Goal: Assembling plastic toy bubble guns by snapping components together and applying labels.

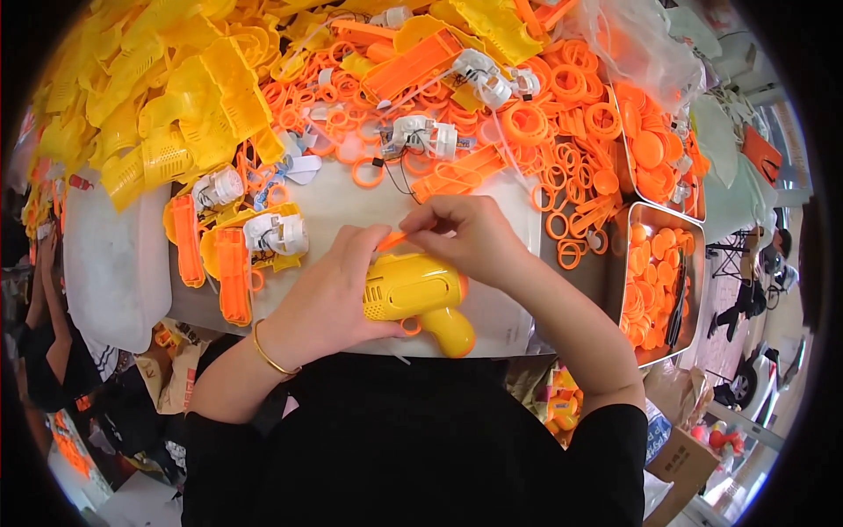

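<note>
A yellow plastic toy gun [417, 285] with orange trim at its rear and grip lies sideways in front of my body, its handle toward me. My left hand [329, 303] grips its front end, with the thumb along the top. Above the gun's upper edge, the fingers of my right hand [470, 235] pinch a small orange plastic piece [392, 240], which my left fingertips also seem to touch. An orange trigger [410, 326] shows under the body. My fingers partly hide the small piece and the gun's front.
Yellow shell halves [167, 88] heap up at the far left. Orange rings and parts [562, 167] spread across the back, among white motor units [424, 136]. Two half-built guns [235, 272] lie left of my hands. A metal tray [702, 263] of orange discs stands right; a white bin [118, 263] stands left.
</note>
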The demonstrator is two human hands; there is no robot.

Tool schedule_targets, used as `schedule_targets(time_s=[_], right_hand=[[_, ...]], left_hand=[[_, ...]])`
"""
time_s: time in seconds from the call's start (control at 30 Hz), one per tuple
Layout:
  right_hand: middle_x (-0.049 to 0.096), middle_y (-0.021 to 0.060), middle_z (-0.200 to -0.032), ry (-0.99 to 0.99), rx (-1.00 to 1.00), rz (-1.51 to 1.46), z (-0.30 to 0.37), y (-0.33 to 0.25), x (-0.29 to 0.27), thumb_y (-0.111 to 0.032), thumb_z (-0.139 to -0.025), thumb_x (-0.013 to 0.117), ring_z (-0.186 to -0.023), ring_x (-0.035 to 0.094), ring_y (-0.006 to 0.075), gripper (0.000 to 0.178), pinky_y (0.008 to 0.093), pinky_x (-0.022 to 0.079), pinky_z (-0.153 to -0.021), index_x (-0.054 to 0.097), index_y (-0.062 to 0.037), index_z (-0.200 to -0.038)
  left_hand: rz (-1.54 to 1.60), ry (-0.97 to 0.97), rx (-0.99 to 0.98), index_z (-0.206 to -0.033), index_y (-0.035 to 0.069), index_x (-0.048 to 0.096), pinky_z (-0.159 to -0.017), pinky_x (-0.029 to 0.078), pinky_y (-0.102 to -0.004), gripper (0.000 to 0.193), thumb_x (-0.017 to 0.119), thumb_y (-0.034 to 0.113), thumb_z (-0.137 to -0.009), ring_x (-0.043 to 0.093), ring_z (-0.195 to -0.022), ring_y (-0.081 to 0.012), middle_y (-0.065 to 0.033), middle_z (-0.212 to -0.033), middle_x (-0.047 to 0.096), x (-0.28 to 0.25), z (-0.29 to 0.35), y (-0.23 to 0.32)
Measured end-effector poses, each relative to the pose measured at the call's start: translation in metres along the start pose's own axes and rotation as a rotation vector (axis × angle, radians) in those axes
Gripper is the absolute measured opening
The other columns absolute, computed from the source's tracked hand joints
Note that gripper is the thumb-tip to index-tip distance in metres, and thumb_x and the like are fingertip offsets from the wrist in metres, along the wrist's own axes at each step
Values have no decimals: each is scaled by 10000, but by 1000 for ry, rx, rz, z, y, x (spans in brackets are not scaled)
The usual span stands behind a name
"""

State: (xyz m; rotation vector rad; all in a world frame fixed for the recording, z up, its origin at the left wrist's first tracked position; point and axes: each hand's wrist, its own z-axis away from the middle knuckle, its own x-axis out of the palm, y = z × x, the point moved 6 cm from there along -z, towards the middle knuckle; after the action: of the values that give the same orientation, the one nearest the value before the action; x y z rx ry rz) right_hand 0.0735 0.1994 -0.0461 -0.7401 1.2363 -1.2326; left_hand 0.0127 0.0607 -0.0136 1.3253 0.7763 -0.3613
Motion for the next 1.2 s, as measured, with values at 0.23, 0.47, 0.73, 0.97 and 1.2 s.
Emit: schedule_targets(time_s=[0.23,0.47,0.73,0.97,1.2], right_hand=[[660,84,-1012,-229,82,-261,24,14,2,-45,-807,638,-938,600,111,279,267,480,-857,631,20,-1078],[627,111,-1107,-104,-93,82,39,-5,13,-150,-774,702,-1012,600,207,427,326,456,-909,586,-23,-1165],[626,143,-1025,-117,-214,326,37,-22,14,-255,-690,778,-963,603,292,498,359,479,-858,604,-40,-1104],[617,100,-1039,120,-499,596,-8,-52,-9,-218,-722,728,-975,570,294,370,388,460,-844,608,-53,-1031],[577,51,-1118,280,-472,1043,15,-23,-35,-182,-767,680,-1067,507,253,238,399,405,-912,602,-90,-973]], left_hand=[[-21,-105,120,-1131,3,453,-804,464,-369,716,816,316,-599,544,-934,-325,-157,-1027,499,4,2,3],[-23,-27,96,-1073,13,473,-779,463,-378,642,805,306,-608,556,-906,-313,-140,-990,518,5,4,-1],[-78,-75,107,-1048,32,488,-717,473,-392,597,791,313,-618,574,-841,-313,-138,-939,544,5,3,1],[-205,-41,205,-1093,32,493,-842,439,-403,620,779,332,-632,532,-985,-313,-145,-1049,542,3,-6,9],[-88,137,244,-1208,58,496,-947,393,-417,636,759,281,-674,478,-1106,-328,-141,-1224,480,-46,26,-8]])
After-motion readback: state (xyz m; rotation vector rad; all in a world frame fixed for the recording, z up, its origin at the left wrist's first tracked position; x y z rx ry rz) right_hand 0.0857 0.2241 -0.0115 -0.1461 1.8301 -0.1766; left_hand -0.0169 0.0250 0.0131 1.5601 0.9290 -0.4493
